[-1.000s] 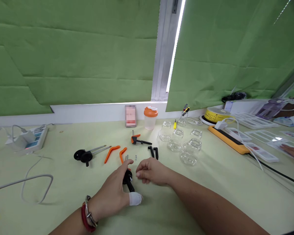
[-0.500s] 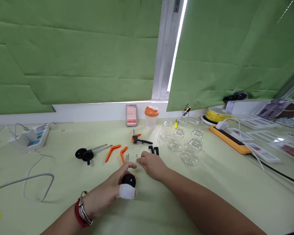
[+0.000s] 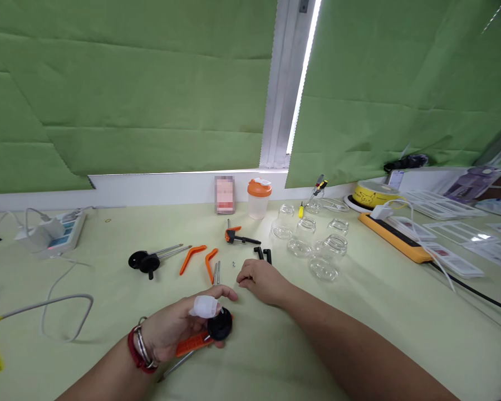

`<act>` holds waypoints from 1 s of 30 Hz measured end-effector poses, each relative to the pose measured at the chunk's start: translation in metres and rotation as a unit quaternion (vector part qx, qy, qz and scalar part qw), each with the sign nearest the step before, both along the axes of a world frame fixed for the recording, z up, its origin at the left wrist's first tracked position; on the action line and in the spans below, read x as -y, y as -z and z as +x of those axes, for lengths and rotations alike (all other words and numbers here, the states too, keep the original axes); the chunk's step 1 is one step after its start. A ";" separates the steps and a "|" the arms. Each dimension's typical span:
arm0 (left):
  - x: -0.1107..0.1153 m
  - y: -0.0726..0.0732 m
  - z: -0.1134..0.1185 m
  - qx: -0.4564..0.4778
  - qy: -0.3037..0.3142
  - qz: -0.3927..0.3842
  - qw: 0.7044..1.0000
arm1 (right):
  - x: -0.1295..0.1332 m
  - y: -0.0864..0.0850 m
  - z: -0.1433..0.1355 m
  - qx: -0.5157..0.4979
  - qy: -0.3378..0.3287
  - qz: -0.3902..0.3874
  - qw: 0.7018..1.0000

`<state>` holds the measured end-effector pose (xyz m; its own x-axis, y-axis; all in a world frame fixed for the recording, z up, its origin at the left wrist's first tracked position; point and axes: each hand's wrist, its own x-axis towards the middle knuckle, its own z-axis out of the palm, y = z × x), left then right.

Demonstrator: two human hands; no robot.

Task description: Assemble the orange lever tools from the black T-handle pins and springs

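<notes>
My left hand (image 3: 173, 331), with a white wrap on one finger, is closed around a tool part. It has a round black head (image 3: 220, 326), an orange handle piece (image 3: 191, 344) and a metal rod (image 3: 178, 365) sticking out towards me. Just to the right, my right hand (image 3: 264, 283) rests on the tabletop, fingertips drawn together; anything inside them is hidden. Tiny metal bits (image 3: 233, 264), perhaps screws, lie just beyond it. Two short black pegs (image 3: 268, 256) are behind its knuckles. Bent orange strips (image 3: 192, 257) and two metal rods (image 3: 217, 273) lie beyond my left hand.
Black discs with long rods (image 3: 149, 264) lie at left. Farther back is a black and orange clamp-like tool (image 3: 237, 238). An orange-lidded cup (image 3: 258, 201), several glass jars (image 3: 323, 267) and an orange power strip (image 3: 394, 238) stand to the right. A white cable (image 3: 77, 298) curls at left.
My left hand has turned, bringing the orange piece and rod into view and the wrapped finger above the black head. My right hand has drawn slightly back from the tiny bits. Another person's hand left the right edge.
</notes>
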<state>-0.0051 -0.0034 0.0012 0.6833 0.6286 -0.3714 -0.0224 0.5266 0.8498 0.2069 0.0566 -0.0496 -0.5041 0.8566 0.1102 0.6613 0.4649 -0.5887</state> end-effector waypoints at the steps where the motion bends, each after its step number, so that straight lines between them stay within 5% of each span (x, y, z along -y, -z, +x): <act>1: 0.000 -0.001 0.000 0.000 0.004 0.001 1.000 | 0.000 -0.001 0.000 0.002 0.000 0.000 1.000; 10: 0.001 -0.005 0.002 -0.009 0.004 0.004 1.000 | 0.013 -0.013 0.001 0.038 -0.006 0.005 0.999; 15: 0.002 -0.006 0.003 -0.012 0.002 0.002 1.000 | 0.016 -0.010 0.001 -0.091 0.025 -0.052 0.994; 19: 0.001 0.001 0.001 0.003 0.005 0.004 1.000 | 0.020 -0.014 -0.003 -0.267 0.018 -0.207 0.941; 24: 0.001 0.007 -0.001 0.031 -0.009 -0.010 0.999 | 0.033 -0.027 -0.007 -0.366 -0.038 -0.329 0.870; 30: 0.004 -0.002 0.005 0.030 0.037 0.045 0.998 | 0.046 -0.034 -0.012 -0.366 -0.084 -0.360 0.854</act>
<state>-0.0004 -0.0071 0.0029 0.7484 0.6044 -0.2730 -0.0386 0.4505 0.8919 0.1952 0.0111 -0.0158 -0.6490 0.7570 -0.0761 -0.0469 -0.1397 -0.9891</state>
